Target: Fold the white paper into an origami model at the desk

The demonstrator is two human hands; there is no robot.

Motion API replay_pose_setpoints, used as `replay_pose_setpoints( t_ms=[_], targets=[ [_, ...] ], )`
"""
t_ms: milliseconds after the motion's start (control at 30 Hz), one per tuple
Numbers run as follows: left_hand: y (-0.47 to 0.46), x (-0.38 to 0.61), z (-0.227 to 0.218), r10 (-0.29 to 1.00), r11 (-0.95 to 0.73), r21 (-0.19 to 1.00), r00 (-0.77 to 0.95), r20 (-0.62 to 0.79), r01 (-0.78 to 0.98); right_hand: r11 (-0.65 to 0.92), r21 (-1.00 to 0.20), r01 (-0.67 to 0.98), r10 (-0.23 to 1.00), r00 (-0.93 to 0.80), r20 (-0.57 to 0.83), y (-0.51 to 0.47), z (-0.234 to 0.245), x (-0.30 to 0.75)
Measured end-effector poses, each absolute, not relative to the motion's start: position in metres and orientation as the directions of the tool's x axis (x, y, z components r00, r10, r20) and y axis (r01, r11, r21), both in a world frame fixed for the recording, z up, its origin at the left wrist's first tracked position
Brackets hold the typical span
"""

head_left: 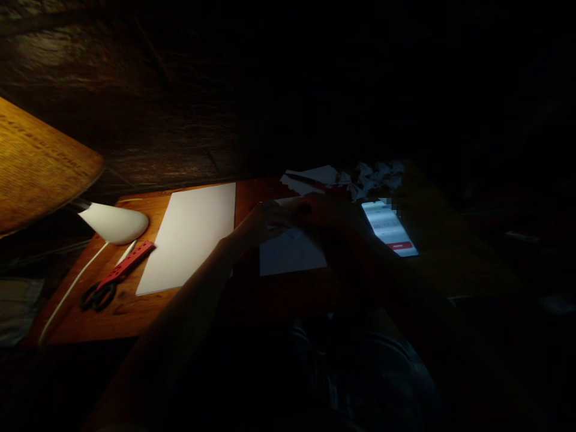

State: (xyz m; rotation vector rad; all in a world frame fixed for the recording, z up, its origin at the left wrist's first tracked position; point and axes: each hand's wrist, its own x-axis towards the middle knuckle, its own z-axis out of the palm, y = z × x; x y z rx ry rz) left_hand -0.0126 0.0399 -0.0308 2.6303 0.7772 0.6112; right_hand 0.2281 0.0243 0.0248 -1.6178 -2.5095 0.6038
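Note:
In a dark room, my left hand (258, 225) and my right hand (321, 216) meet over a small white sheet of paper (290, 255) on a wooden table (126, 312). Both hands look closed on the sheet's upper edge, fingers pinched together, though the dim light hides detail. The paper lies flat below the hands.
A larger white sheet (189, 237) lies to the left. Red-sheathed scissors (114, 276) and a white lamp (117, 223) with a cable sit at far left. A lit phone (389, 228) lies at right. Crumpled paper scraps (360, 177) and a red pen lie behind.

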Motion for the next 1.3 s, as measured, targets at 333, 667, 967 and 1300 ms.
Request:
replay_pose_setpoints(
  t_ms=[333, 667, 967, 1300],
  targets=[
    [0.042, -0.016, -0.033, 0.599, -0.778, 0.398, 0.765, 0.236, 0.486, 0.379, -0.468, 0.798, 0.877, -0.472, -0.095, 0.032, 0.012, 0.232],
    [0.040, -0.017, -0.031, 0.596, -0.781, 0.374, 0.775, 0.209, 0.500, 0.391, -0.564, 0.727, 0.879, -0.476, -0.004, 0.047, -0.011, 0.243],
    [0.043, -0.017, -0.034, 0.586, -0.797, 0.336, 0.778, 0.229, 0.501, 0.346, -0.513, 0.785, 0.904, -0.425, -0.041, 0.029, 0.013, 0.234],
    [0.044, -0.017, -0.037, 0.583, -0.799, 0.334, 0.781, 0.224, 0.500, 0.276, -0.457, 0.845, 0.929, -0.356, -0.098, 0.024, 0.022, 0.225]
  ],
)
